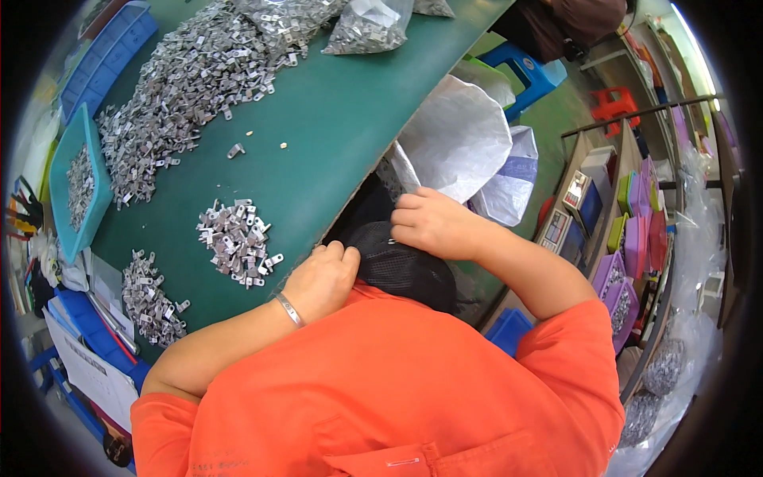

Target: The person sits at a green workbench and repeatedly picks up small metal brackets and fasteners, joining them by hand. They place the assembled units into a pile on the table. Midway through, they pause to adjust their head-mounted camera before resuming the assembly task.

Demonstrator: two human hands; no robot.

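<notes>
My left hand [322,278], with a metal bracelet at its wrist, is closed at the table's near edge, its fingers curled down beside a black mesh fabric thing [401,266] over my lap. What it holds, if anything, is hidden. My right hand [435,225] is closed above the mesh, with a small shiny spot at its fingertips too small to name. Left of my left hand, a small heap of metal tabs with holes [234,242] lies on the green table [310,151]. Another small heap of the tabs [151,298] is farther left.
A large pile of metal tabs [199,71] covers the far left of the table, near a filled clear bag [369,28]. A turquoise tray [102,187] and a blue bin [111,52] line the left side. White sacks [457,139], a blue stool [532,75] and shelves with coloured bins [636,226] stand right.
</notes>
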